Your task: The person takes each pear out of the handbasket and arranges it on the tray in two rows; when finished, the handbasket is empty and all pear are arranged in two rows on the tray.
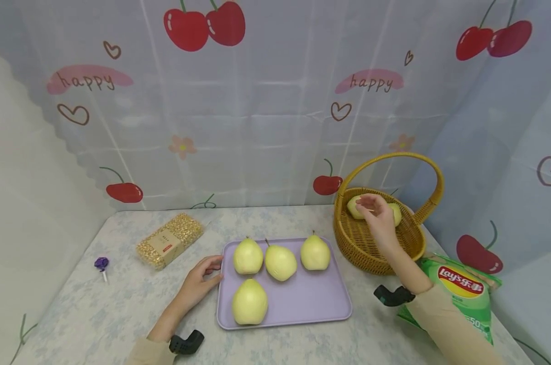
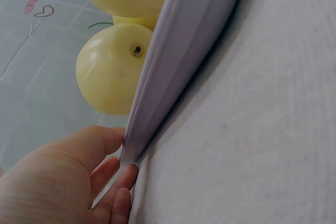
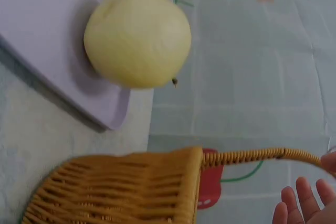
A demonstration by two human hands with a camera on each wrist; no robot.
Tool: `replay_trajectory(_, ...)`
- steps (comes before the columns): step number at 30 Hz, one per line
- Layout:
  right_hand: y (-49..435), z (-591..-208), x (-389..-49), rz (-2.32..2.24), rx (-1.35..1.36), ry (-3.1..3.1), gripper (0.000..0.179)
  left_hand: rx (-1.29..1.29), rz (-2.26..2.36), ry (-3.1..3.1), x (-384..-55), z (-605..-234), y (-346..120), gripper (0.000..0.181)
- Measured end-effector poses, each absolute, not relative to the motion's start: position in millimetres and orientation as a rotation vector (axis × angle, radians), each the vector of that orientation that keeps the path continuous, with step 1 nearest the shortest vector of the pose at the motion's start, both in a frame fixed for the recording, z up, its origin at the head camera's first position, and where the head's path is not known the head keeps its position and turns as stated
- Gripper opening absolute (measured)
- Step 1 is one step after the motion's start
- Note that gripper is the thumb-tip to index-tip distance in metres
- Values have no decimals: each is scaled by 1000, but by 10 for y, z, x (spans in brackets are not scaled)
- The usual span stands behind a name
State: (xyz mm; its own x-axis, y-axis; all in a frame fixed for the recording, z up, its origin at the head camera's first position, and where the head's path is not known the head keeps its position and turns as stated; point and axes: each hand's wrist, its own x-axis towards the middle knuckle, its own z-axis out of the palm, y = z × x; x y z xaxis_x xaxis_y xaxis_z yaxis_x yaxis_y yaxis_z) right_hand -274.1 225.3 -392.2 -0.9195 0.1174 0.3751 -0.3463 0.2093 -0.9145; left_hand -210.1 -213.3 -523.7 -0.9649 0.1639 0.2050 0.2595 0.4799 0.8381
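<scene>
At the lilac tray [image 1: 307, 304], my left hand [image 1: 201, 279] touches the left edge with thumb and fingertips. The left wrist view shows the thumb against the tray's rim [image 2: 157, 61] and fingers lower by the wall. Several pale yellow pears lie on the tray: a back-left pear [image 1: 248, 257], a middle pear [image 1: 280, 262], a back-right pear [image 1: 315, 252] and a front-left pear [image 1: 250, 302]. My right hand [image 1: 379, 220] is over the wicker basket [image 1: 357, 248], fingers loosely bent, holding nothing visible. Behind it, a pear [image 1: 354, 207] and another pear [image 1: 397, 214] show inside, partly hidden.
The basket's tall handle [image 1: 394, 155] arches above the right hand. A green chip bag [image 1: 462, 294] lies under the right forearm. Left of the tray are a bag of yellow kernels [image 1: 170, 241] and a purple lollipop [image 1: 101, 263]. A printed curtain [image 1: 257, 101] hangs behind the table.
</scene>
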Motion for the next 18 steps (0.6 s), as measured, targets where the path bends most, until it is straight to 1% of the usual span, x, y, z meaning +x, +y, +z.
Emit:
replay_trajectory(3,2450,-3922,-2863,1763,84,-2126,12,-389,-1503,-2611,-2099,-5236,-2128,44)
replay_trajectory(8,2680,-3976,-3030,1778,-84,-2113,10,-389,-1521,-2603,-2096,-5252,-2124,44)
replay_trajectory(18,3080,-4069,-3280,1683,-223,-2183,12,-411,-1493,-2593,-2111,-5250,-2134,44)
